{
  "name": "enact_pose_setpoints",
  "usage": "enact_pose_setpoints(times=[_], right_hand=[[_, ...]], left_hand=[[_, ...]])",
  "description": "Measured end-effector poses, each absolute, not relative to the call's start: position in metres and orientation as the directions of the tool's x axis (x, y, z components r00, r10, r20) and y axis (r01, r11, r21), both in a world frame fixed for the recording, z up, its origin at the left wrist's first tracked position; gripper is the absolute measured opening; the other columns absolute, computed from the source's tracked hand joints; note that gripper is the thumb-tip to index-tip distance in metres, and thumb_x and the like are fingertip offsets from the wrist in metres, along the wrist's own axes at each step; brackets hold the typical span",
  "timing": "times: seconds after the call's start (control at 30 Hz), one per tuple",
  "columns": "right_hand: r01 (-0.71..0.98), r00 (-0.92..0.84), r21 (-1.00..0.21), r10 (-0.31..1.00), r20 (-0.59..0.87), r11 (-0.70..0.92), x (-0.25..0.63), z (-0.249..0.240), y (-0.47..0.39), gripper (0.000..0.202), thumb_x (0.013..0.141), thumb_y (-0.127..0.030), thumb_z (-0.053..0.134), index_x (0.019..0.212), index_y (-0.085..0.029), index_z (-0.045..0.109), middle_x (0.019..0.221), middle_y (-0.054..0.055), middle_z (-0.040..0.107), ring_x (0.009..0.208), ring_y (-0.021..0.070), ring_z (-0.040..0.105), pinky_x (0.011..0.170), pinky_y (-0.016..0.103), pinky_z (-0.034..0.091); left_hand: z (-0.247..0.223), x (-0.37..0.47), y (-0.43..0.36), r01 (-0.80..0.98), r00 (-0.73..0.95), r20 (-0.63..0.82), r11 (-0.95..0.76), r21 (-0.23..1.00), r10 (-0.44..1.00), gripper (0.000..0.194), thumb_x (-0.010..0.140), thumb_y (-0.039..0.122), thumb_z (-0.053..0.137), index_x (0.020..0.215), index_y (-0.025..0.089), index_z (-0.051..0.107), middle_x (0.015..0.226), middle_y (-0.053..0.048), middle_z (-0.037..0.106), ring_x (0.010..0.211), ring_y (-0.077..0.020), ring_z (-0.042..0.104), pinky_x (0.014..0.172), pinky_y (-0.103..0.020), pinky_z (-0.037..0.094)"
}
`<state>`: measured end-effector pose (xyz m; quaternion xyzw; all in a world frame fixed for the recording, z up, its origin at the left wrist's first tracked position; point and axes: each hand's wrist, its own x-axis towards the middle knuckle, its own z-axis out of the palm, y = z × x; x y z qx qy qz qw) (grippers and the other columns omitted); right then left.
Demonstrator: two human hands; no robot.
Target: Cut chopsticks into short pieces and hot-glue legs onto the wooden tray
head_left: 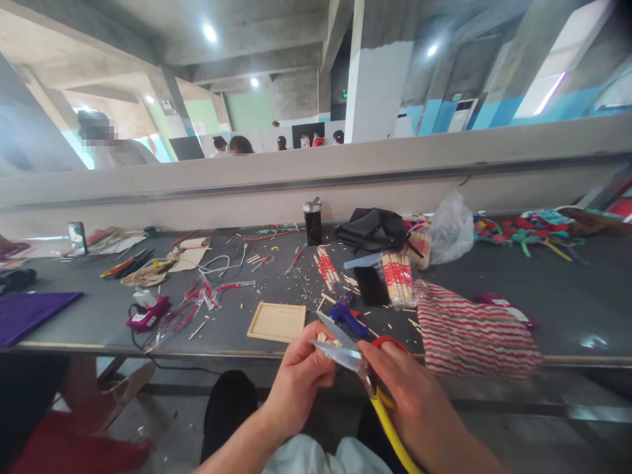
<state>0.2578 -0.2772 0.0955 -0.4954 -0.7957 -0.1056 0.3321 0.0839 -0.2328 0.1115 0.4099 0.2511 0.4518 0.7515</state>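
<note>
Bare forearms and hands (296, 382), black trousers, pale garment at the lap

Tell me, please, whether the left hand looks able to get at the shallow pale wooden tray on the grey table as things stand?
Probably yes, but not freely: the left hand pinches a small wooden piece between the blades of the red-and-yellow scissors. The shallow pale wooden tray lies just beyond it, with nothing between them.

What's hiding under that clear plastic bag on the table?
Under the clear plastic bag a bundle of red-and-white wrapped sticks pokes out at its left edge. Whatever else lies under it cannot be made out.
</note>
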Motion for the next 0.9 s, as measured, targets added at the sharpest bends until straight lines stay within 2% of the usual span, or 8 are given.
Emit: enact_pose_setpoints(times=[0.13, 0.23, 0.33, 0.47, 0.6, 0.7, 0.8, 0.9], right_hand=[[0.847, -0.287, -0.203, 0.743, 0.604, 0.492, 0.244, 0.094, -0.281, 0.052, 0.073, -0.003, 0.041, 0.124, -0.017, 0.045, 0.084, 0.007, 0.058, 0.072, 0.0213, 0.062, 0.062, 0.032, 0.055], [0.836, -0.293, -0.233, 0.763, 0.576, 0.497, 0.233, 0.097, -0.283, 0.048, 0.073, -0.003, 0.042, 0.117, -0.018, 0.049, 0.084, 0.006, 0.058, 0.068, 0.0197, 0.061, 0.061, 0.03, 0.053], [0.841, -0.306, -0.227, 0.779, 0.547, 0.491, 0.223, 0.102, -0.281, 0.042, 0.071, -0.002, 0.043, 0.109, -0.019, 0.052, 0.081, 0.005, 0.058, 0.065, 0.0189, 0.059, 0.061, 0.03, 0.051], [0.837, -0.357, -0.188, 0.773, 0.525, 0.514, 0.213, 0.105, -0.271, 0.044, 0.073, -0.002, 0.043, 0.114, -0.018, 0.051, 0.078, 0.005, 0.058, 0.066, 0.0198, 0.06, 0.06, 0.029, 0.05], [0.809, -0.406, -0.177, 0.751, 0.52, 0.56, 0.207, 0.108, -0.26, 0.041, 0.073, -0.002, 0.043, 0.11, -0.017, 0.053, 0.08, 0.006, 0.062, 0.071, 0.0208, 0.063, 0.063, 0.03, 0.05], [0.789, -0.357, -0.255, 0.754, 0.551, 0.559, 0.202, 0.113, -0.255, 0.032, 0.08, -0.007, 0.044, 0.108, -0.019, 0.054, 0.081, 0.004, 0.064, 0.071, 0.0188, 0.063, 0.064, 0.027, 0.049], [0.77, -0.184, -0.424, 0.802, 0.569, 0.478, 0.196, 0.12, -0.254, 0.016, 0.09, -0.021, 0.048, 0.103, -0.021, 0.057, 0.077, 0.001, 0.065, 0.063, 0.015, 0.062, 0.059, 0.023, 0.047], [0.692, -0.043, -0.588, 0.838, 0.545, 0.418, 0.189, 0.125, -0.254, 0.015, 0.09, -0.031, 0.052, 0.1, -0.022, 0.058, 0.068, -0.003, 0.063, 0.052, 0.0119, 0.057, 0.052, 0.02, 0.046]], left_hand=[[0.112, 0.07, -0.238, -0.519, 0.473, -0.002, 0.28, 0.807, 0.881, 0.019, 0.077, 0.027, 0.068, 0.074, 0.016, 0.053, 0.056, 0.007, 0.031, 0.052, -0.0066, 0.023, 0.05, -0.022, 0.017], [0.111, 0.058, -0.241, -0.549, 0.465, -0.015, 0.301, 0.78, 0.885, 0.02, 0.076, 0.027, 0.069, 0.075, 0.016, 0.052, 0.057, 0.006, 0.031, 0.052, -0.0064, 0.023, 0.049, -0.021, 0.018], [0.109, 0.046, -0.242, -0.57, 0.455, -0.014, 0.303, 0.764, 0.89, 0.018, 0.077, 0.025, 0.067, 0.077, 0.016, 0.052, 0.058, 0.006, 0.031, 0.053, -0.0062, 0.024, 0.049, -0.019, 0.019], [0.111, 0.033, -0.239, -0.595, 0.435, 0.005, 0.283, 0.752, 0.9, 0.017, 0.08, 0.022, 0.065, 0.077, 0.016, 0.049, 0.06, 0.006, 0.028, 0.054, -0.006, 0.023, 0.049, -0.018, 0.017], [0.123, 0.02, -0.235, -0.613, 0.415, 0.049, 0.239, 0.753, 0.909, 0.019, 0.081, 0.022, 0.063, 0.074, 0.016, 0.046, 0.063, 0.006, 0.029, 0.053, -0.0053, 0.021, 0.047, -0.018, 0.016], [0.132, 0.013, -0.233, -0.615, 0.416, 0.075, 0.22, 0.757, 0.906, 0.021, 0.082, 0.023, 0.062, 0.073, 0.015, 0.045, 0.064, 0.005, 0.031, 0.053, -0.0052, 0.021, 0.047, -0.018, 0.015], [0.136, 0.009, -0.23, -0.616, 0.403, 0.092, 0.195, 0.763, 0.911, 0.018, 0.086, 0.024, 0.057, 0.074, 0.016, 0.045, 0.066, 0.005, 0.032, 0.052, -0.0053, 0.021, 0.046, -0.019, 0.015], [0.135, 0.007, -0.225, -0.617, 0.409, 0.082, 0.209, 0.759, 0.909, 0.018, 0.089, 0.027, 0.051, 0.076, 0.016, 0.045, 0.068, 0.005, 0.03, 0.052, -0.005, 0.022, 0.045, -0.019, 0.015]])
